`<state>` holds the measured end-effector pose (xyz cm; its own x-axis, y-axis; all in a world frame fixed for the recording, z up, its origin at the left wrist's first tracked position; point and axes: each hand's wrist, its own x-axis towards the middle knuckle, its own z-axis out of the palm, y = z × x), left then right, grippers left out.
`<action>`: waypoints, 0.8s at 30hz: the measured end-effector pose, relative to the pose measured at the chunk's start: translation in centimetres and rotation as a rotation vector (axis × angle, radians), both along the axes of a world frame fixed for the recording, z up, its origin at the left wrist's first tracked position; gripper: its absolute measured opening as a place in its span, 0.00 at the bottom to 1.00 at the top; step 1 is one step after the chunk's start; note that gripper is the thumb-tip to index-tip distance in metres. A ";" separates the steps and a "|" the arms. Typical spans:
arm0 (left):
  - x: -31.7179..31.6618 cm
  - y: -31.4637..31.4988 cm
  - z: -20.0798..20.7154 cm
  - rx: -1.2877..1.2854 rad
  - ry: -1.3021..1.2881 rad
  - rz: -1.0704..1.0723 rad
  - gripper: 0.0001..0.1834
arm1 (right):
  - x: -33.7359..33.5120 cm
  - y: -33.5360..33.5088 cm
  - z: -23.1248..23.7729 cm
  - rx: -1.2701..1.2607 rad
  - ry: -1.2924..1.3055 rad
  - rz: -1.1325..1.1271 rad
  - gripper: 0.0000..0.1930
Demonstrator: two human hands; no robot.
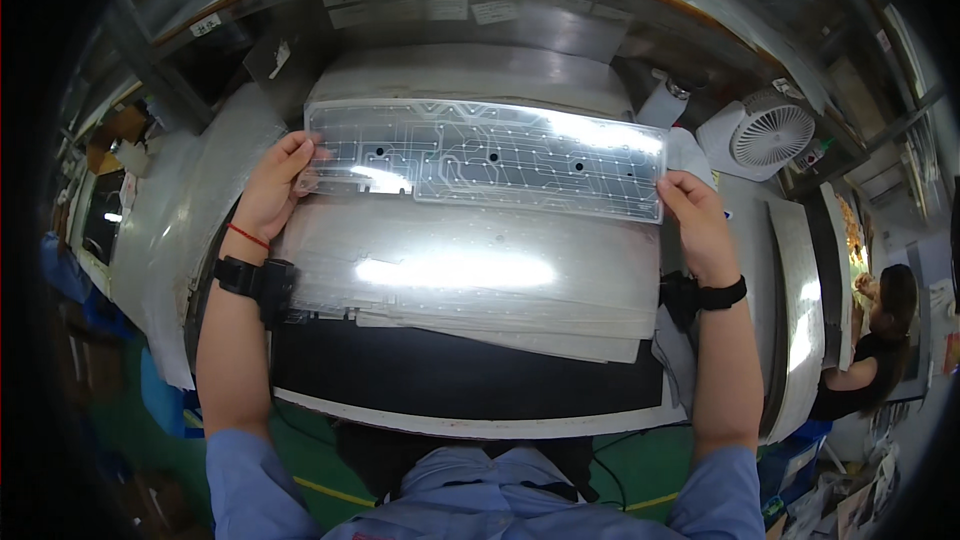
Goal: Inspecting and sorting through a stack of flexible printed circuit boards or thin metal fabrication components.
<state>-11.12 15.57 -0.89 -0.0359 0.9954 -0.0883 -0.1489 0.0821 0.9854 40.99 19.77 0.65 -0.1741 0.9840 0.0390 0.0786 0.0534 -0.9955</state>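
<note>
Left hand [280,185] and right hand [700,225] each gripped one end of a clear sheet [520,145], pinching it between thumb and fingers. Long and narrow, the sheet was held up over the desk [480,428], printed with pale branching lines and dotted with a few black round spots. Below it and nearer lay a loose pile of similar translucent sheets [460,295], their near edges fanned unevenly over a black mat [400,368]. Bright glare crossed both the held sheet and the pile. A red cord [248,235] circled the left wrist, and both wrists wore black straps [238,277]. On the far right stood a bottle [664,105] and, just right of it, a white fan [768,135]. Farther right, beyond some curved panels [800,310], sat a co-worker in black [880,360].
</note>
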 end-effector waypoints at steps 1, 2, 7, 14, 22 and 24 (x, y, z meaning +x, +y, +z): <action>0.1 -0.1 0.0 -0.008 0.010 0.013 0.12 | -0.2 -0.1 0.2 0.005 -0.001 0.000 0.08; 0.0 0.0 -0.3 -0.003 -0.015 0.022 0.14 | -0.4 -0.2 0.5 0.010 -0.001 0.001 0.08; 0.6 0.0 0.0 0.015 -0.049 0.023 0.13 | -0.3 -0.4 0.6 0.045 -0.024 -0.030 0.08; -0.9 0.2 -1.0 0.227 -0.065 0.063 0.09 | -0.1 -0.5 0.6 0.168 0.068 -0.093 0.07; -1.0 0.4 -1.1 0.151 0.118 0.044 0.13 | 0.0 -0.5 0.3 0.304 -0.076 -0.089 0.11; -0.8 0.2 -1.2 0.184 0.135 0.034 0.16 | -0.1 -0.5 0.4 0.267 -0.104 -0.064 0.12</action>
<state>-11.94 15.75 -2.06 -0.0689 0.9923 0.1029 -0.0141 -0.1041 0.9945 40.89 19.29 1.07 -0.1288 0.9504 0.2832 0.1911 0.3040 -0.9333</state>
